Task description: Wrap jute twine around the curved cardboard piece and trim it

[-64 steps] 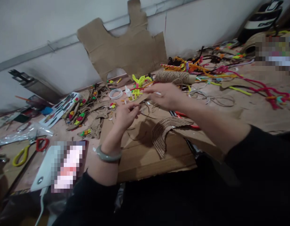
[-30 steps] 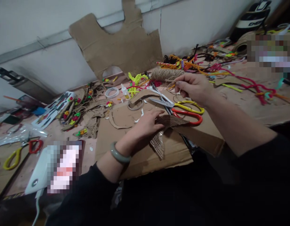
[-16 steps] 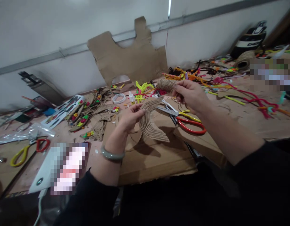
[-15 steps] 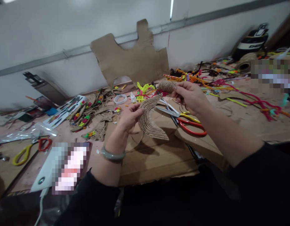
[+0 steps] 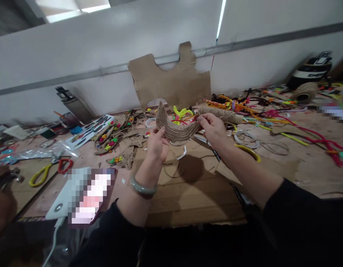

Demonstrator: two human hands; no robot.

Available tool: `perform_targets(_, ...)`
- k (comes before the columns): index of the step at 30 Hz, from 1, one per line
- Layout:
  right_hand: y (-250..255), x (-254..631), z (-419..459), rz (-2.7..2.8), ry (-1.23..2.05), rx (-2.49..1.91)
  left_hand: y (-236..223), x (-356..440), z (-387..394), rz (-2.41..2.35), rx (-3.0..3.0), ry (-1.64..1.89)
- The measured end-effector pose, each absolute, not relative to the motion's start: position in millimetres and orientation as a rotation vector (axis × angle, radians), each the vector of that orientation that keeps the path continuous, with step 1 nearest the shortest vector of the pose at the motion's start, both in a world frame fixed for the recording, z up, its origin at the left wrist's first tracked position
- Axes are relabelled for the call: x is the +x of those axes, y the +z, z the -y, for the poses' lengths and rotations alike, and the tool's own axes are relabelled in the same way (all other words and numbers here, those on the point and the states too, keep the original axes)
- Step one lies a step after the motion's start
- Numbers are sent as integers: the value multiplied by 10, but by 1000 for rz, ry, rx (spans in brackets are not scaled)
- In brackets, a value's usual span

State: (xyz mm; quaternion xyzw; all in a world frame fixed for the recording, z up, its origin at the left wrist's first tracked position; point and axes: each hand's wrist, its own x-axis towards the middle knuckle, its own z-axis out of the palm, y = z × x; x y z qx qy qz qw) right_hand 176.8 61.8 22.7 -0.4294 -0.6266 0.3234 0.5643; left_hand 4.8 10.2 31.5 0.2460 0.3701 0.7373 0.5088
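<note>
A crescent-shaped piece covered in rows of jute twine (image 5: 178, 132) is held up above the cardboard, its curve facing down. My left hand (image 5: 158, 144) grips its lower left side between thumb and fingers. Thumb and fingertips of my right hand (image 5: 213, 129) pinch the right end of the crescent; whether a loose strand is also between them I cannot tell. Just behind the right hand lies a roll of jute twine (image 5: 220, 113). Scissors with a yellow handle (image 5: 249, 152) are partly covered by my right forearm.
Brown cardboard (image 5: 188, 200) lies under my hands, and a cut cardboard sheet (image 5: 171, 83) leans on the wall. Coloured cords (image 5: 293, 128) spread across the right. To the left are twine-covered pieces with bright knots (image 5: 107, 142), yellow-and-red scissors (image 5: 42, 174) and a phone (image 5: 90, 198).
The crescent has turned so that its curve faces down, and my right hand has come to its right end. The red-and-yellow scissors are now largely hidden by my forearm. The view has shifted.
</note>
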Motion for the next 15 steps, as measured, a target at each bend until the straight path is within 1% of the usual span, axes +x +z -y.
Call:
perform_targets(4, 232, 1820, -661, 1524, 589, -1008, 350, 61, -34, -988, 615, 1594)
perform_targets(11, 236, 1989, -685, 1634, 510, -1005, 317, 23, -16, -1160, 736, 1289)
perform_targets(15, 201, 2048, -735, 1668, 425, -976, 271, 55, -40, -1206, 712, 1284)
